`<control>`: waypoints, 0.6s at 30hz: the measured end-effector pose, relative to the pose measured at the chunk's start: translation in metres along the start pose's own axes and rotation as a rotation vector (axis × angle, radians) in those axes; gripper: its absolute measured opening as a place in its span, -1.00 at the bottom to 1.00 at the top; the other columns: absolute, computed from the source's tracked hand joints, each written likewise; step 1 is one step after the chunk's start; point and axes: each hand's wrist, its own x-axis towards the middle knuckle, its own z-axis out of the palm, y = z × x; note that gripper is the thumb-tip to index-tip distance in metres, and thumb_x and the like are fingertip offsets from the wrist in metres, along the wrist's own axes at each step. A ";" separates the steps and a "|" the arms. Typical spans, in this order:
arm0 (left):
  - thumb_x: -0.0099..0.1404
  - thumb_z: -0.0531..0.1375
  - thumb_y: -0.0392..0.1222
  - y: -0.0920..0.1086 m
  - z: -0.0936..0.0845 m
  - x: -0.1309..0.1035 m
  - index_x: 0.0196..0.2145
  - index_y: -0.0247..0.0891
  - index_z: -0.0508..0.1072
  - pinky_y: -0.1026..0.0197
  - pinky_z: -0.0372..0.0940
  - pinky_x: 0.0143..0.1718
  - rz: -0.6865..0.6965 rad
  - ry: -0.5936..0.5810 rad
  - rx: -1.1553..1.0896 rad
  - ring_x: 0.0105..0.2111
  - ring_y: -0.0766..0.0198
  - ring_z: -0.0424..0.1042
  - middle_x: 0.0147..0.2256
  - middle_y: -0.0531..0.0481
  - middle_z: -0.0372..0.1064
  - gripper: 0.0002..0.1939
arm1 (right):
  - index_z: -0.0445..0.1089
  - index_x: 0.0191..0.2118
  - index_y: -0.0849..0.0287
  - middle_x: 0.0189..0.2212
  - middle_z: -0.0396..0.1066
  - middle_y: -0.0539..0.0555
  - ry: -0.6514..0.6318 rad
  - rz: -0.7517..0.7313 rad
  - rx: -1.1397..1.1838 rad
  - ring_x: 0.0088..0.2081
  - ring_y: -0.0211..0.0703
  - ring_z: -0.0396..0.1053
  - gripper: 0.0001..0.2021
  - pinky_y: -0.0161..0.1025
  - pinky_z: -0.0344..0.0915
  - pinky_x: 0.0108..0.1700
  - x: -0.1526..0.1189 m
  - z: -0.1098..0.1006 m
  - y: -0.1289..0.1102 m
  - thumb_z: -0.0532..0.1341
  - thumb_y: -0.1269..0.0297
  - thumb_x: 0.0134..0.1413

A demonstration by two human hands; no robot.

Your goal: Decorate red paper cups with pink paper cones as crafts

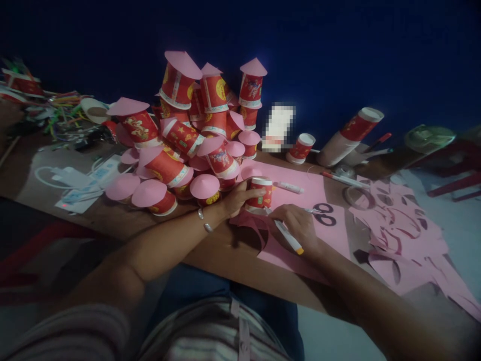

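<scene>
A red paper cup point(260, 194) with a white rim and printed pattern is in my left hand point(239, 199), its fingers wrapped around the side. My right hand point(298, 225) is closed on a white marker point(287, 235) with an orange end, just to the right of the cup's base. I cannot tell whether the marker touches the cup. Beneath both hands spreads pink paper point(338, 238) with curved cut edges. On it lie another white marker point(290, 187) behind my right hand and scissors with black handles point(324, 214) to its right.
Red cups with pink cone tops point(180, 135) are piled at the back left. A power strip point(90, 183) with cables lies left. Pink scraps point(406, 225) and a tape roll point(359, 197) lie right. A tilted cup stack point(351, 136) and a single cup point(301, 148) stand behind.
</scene>
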 end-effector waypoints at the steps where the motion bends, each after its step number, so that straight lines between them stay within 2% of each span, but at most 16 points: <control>1: 0.12 0.43 -0.13 0.000 0.000 0.000 0.05 -0.28 0.45 0.18 0.42 -0.22 0.003 -0.001 0.000 -0.30 0.26 0.52 -0.20 -0.08 0.53 -0.45 | 0.33 -0.28 0.17 -0.49 0.46 0.05 0.001 0.001 -0.005 -0.47 -0.18 0.39 -0.91 -0.24 0.31 -0.39 0.000 0.000 0.000 0.26 0.46 0.21; 9: 0.08 0.45 -0.14 0.000 0.002 0.000 -0.02 -0.31 0.47 0.20 0.41 -0.25 0.008 0.019 -0.029 -0.29 0.26 0.51 -0.21 -0.08 0.52 -0.48 | 0.32 -0.30 0.15 -0.51 0.44 0.01 0.009 -0.011 -0.018 -0.49 -0.21 0.34 -0.88 -0.26 0.26 -0.41 0.000 0.002 -0.002 0.24 0.50 0.17; 18: 0.05 0.46 -0.11 0.004 0.004 -0.002 0.01 -0.30 0.44 0.17 0.41 -0.26 -0.020 0.029 -0.017 -0.29 0.23 0.51 -0.16 -0.12 0.53 -0.41 | 0.32 -0.28 0.14 -0.50 0.44 0.01 0.008 -0.023 -0.010 -0.47 -0.21 0.35 -0.88 -0.26 0.28 -0.39 0.001 -0.001 -0.002 0.24 0.49 0.18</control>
